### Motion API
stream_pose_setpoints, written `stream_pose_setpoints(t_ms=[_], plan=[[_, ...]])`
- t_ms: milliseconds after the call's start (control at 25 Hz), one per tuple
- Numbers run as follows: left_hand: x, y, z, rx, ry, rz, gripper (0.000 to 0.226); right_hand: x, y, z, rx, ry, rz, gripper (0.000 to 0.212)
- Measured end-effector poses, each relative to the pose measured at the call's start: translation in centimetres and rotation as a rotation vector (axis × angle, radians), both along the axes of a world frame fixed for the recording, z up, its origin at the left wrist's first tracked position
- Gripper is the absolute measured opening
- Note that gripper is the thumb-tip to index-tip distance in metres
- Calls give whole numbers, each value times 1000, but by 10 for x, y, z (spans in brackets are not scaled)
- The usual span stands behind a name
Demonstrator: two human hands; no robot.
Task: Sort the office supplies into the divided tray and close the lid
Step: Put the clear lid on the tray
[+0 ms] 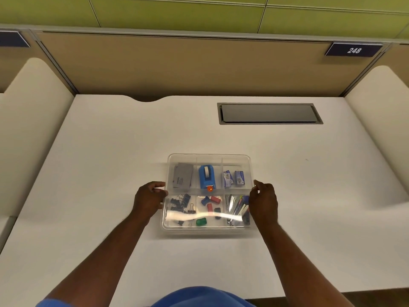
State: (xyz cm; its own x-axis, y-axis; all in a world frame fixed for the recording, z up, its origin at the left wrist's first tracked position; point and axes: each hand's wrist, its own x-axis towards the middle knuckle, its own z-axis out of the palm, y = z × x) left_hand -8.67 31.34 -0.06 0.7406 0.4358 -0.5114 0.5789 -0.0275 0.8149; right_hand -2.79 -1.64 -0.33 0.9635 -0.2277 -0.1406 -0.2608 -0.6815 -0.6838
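Note:
A clear divided tray [209, 232] sits on the white desk, with a clear lid [209, 157] over it. Its back row holds a grey box [183, 178], a blue tape dispenser [207, 177] and small blue staple boxes [233, 178]. The front row holds black binder clips [182, 204], coloured small pieces [210, 204] and metal staplers or clippers [238, 209]. My left hand [149, 200] grips the lid's left edge. My right hand [263, 200] grips its right edge. Whether the lid is fully seated I cannot tell.
A grey cable hatch [270, 113] is set into the desk at the back right. Beige partition panels [177, 65] wall in the desk behind and at both sides. A sign reading 248 [353, 50] hangs at the upper right.

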Motion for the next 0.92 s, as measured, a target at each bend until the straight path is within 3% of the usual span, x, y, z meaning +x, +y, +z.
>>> stream_pose_setpoints(t_ms=[320,520,760,920], plan=[[-4,-4,-5,57,-21,-27,29,-10,1,-6,-39,-67,50,32],[-16,-31,-9,412,-44,-121,43,-16,5,-13,-67,-130,76,42],[-29,-52,-17,661,-85,-233,68,-16,5,-20,-126,-169,92,51],[-29,-51,-16,736,-143,-238,56,-14,4,-22,-95,-143,77,46]])
